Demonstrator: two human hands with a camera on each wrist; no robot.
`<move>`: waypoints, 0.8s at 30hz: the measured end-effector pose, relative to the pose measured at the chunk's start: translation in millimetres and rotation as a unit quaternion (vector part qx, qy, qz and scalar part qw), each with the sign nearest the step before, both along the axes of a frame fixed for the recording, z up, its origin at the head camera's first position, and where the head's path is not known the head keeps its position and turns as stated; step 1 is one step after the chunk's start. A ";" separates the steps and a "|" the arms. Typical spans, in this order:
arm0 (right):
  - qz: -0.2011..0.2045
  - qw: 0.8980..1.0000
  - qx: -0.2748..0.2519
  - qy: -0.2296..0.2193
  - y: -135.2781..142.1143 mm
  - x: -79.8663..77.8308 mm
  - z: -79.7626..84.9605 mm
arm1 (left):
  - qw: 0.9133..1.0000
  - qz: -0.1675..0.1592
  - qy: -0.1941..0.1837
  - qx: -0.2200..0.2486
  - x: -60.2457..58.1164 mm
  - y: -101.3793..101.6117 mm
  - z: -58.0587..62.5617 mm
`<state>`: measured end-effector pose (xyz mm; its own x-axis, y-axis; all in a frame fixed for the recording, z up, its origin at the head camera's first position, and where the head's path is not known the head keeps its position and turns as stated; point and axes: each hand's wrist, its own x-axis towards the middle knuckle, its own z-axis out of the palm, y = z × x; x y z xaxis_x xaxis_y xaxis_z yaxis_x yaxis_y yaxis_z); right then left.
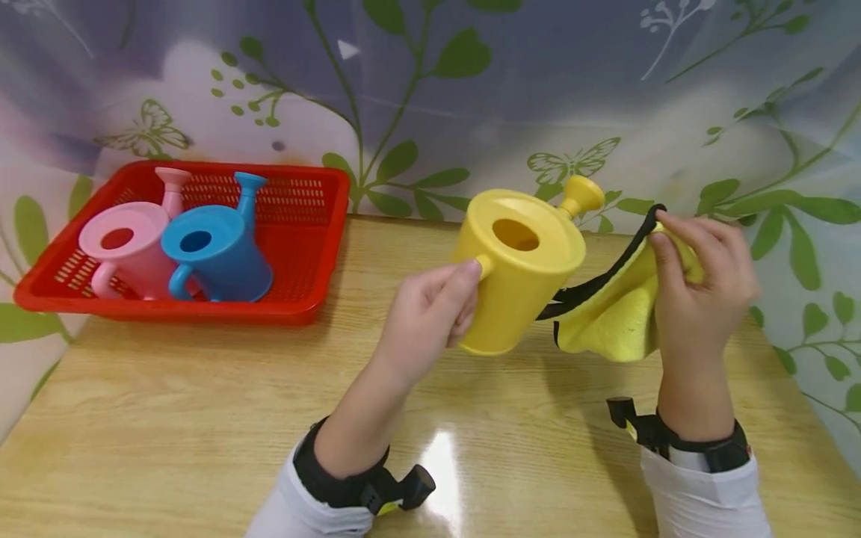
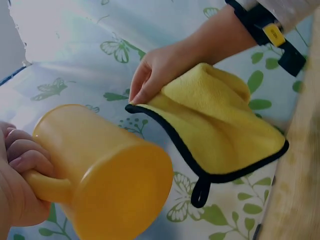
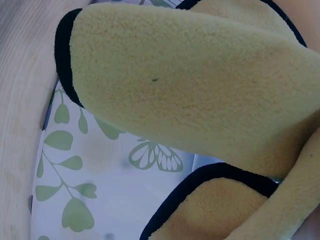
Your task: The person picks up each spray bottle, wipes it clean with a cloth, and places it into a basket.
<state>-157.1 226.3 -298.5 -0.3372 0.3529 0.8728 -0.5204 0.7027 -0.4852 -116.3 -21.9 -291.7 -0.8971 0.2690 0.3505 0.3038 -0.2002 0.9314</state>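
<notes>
My left hand (image 1: 430, 310) grips the handle of a yellow toy watering can (image 1: 518, 291), which is held up above the table with its spout to the right. In the left wrist view the can's round base (image 2: 125, 195) faces the camera. To the right, my right hand (image 1: 706, 280) pinches the black-edged rim of a yellow cloth (image 1: 615, 317). The cloth hangs down in folds, a black loop (image 2: 201, 192) on its border. In the head view its left end passes behind the can; whether they touch I cannot tell. Cloth (image 3: 190, 80) fills most of the right wrist view.
A red plastic basket (image 1: 303, 310) stands at the back left of the wooden table (image 1: 202, 418). Inside it are a pink watering can (image 1: 144, 258) and a blue watering can (image 1: 225, 258). Behind the table hangs a leaf-and-butterfly patterned curtain (image 1: 417, 97).
</notes>
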 end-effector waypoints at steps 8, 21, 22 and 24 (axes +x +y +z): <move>0.019 1.000 -0.003 0.018 0.9 2.4 2.2 | 0.967 0.097 0.166 -0.165 0.7 -8.1 -8.6; 0.057 0.997 0.016 0.045 13.2 2.4 -1.1 | 0.741 0.229 0.545 -0.320 -16.2 -22.5 -26.1; 0.059 0.997 0.018 0.045 13.5 2.9 -0.7 | 0.728 0.233 0.557 -0.325 -16.9 -23.5 -27.1; 0.063 0.997 0.021 0.047 13.9 4.0 0.5 | 0.712 0.235 0.575 -0.328 -18.2 -25.0 -29.2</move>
<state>-153.1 240.2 -298.1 -0.2934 0.2747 0.9157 -0.6479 0.6471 -0.4017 -134.4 -46.9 -321.0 -0.1638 0.4785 0.8627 0.8302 0.5392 -0.1415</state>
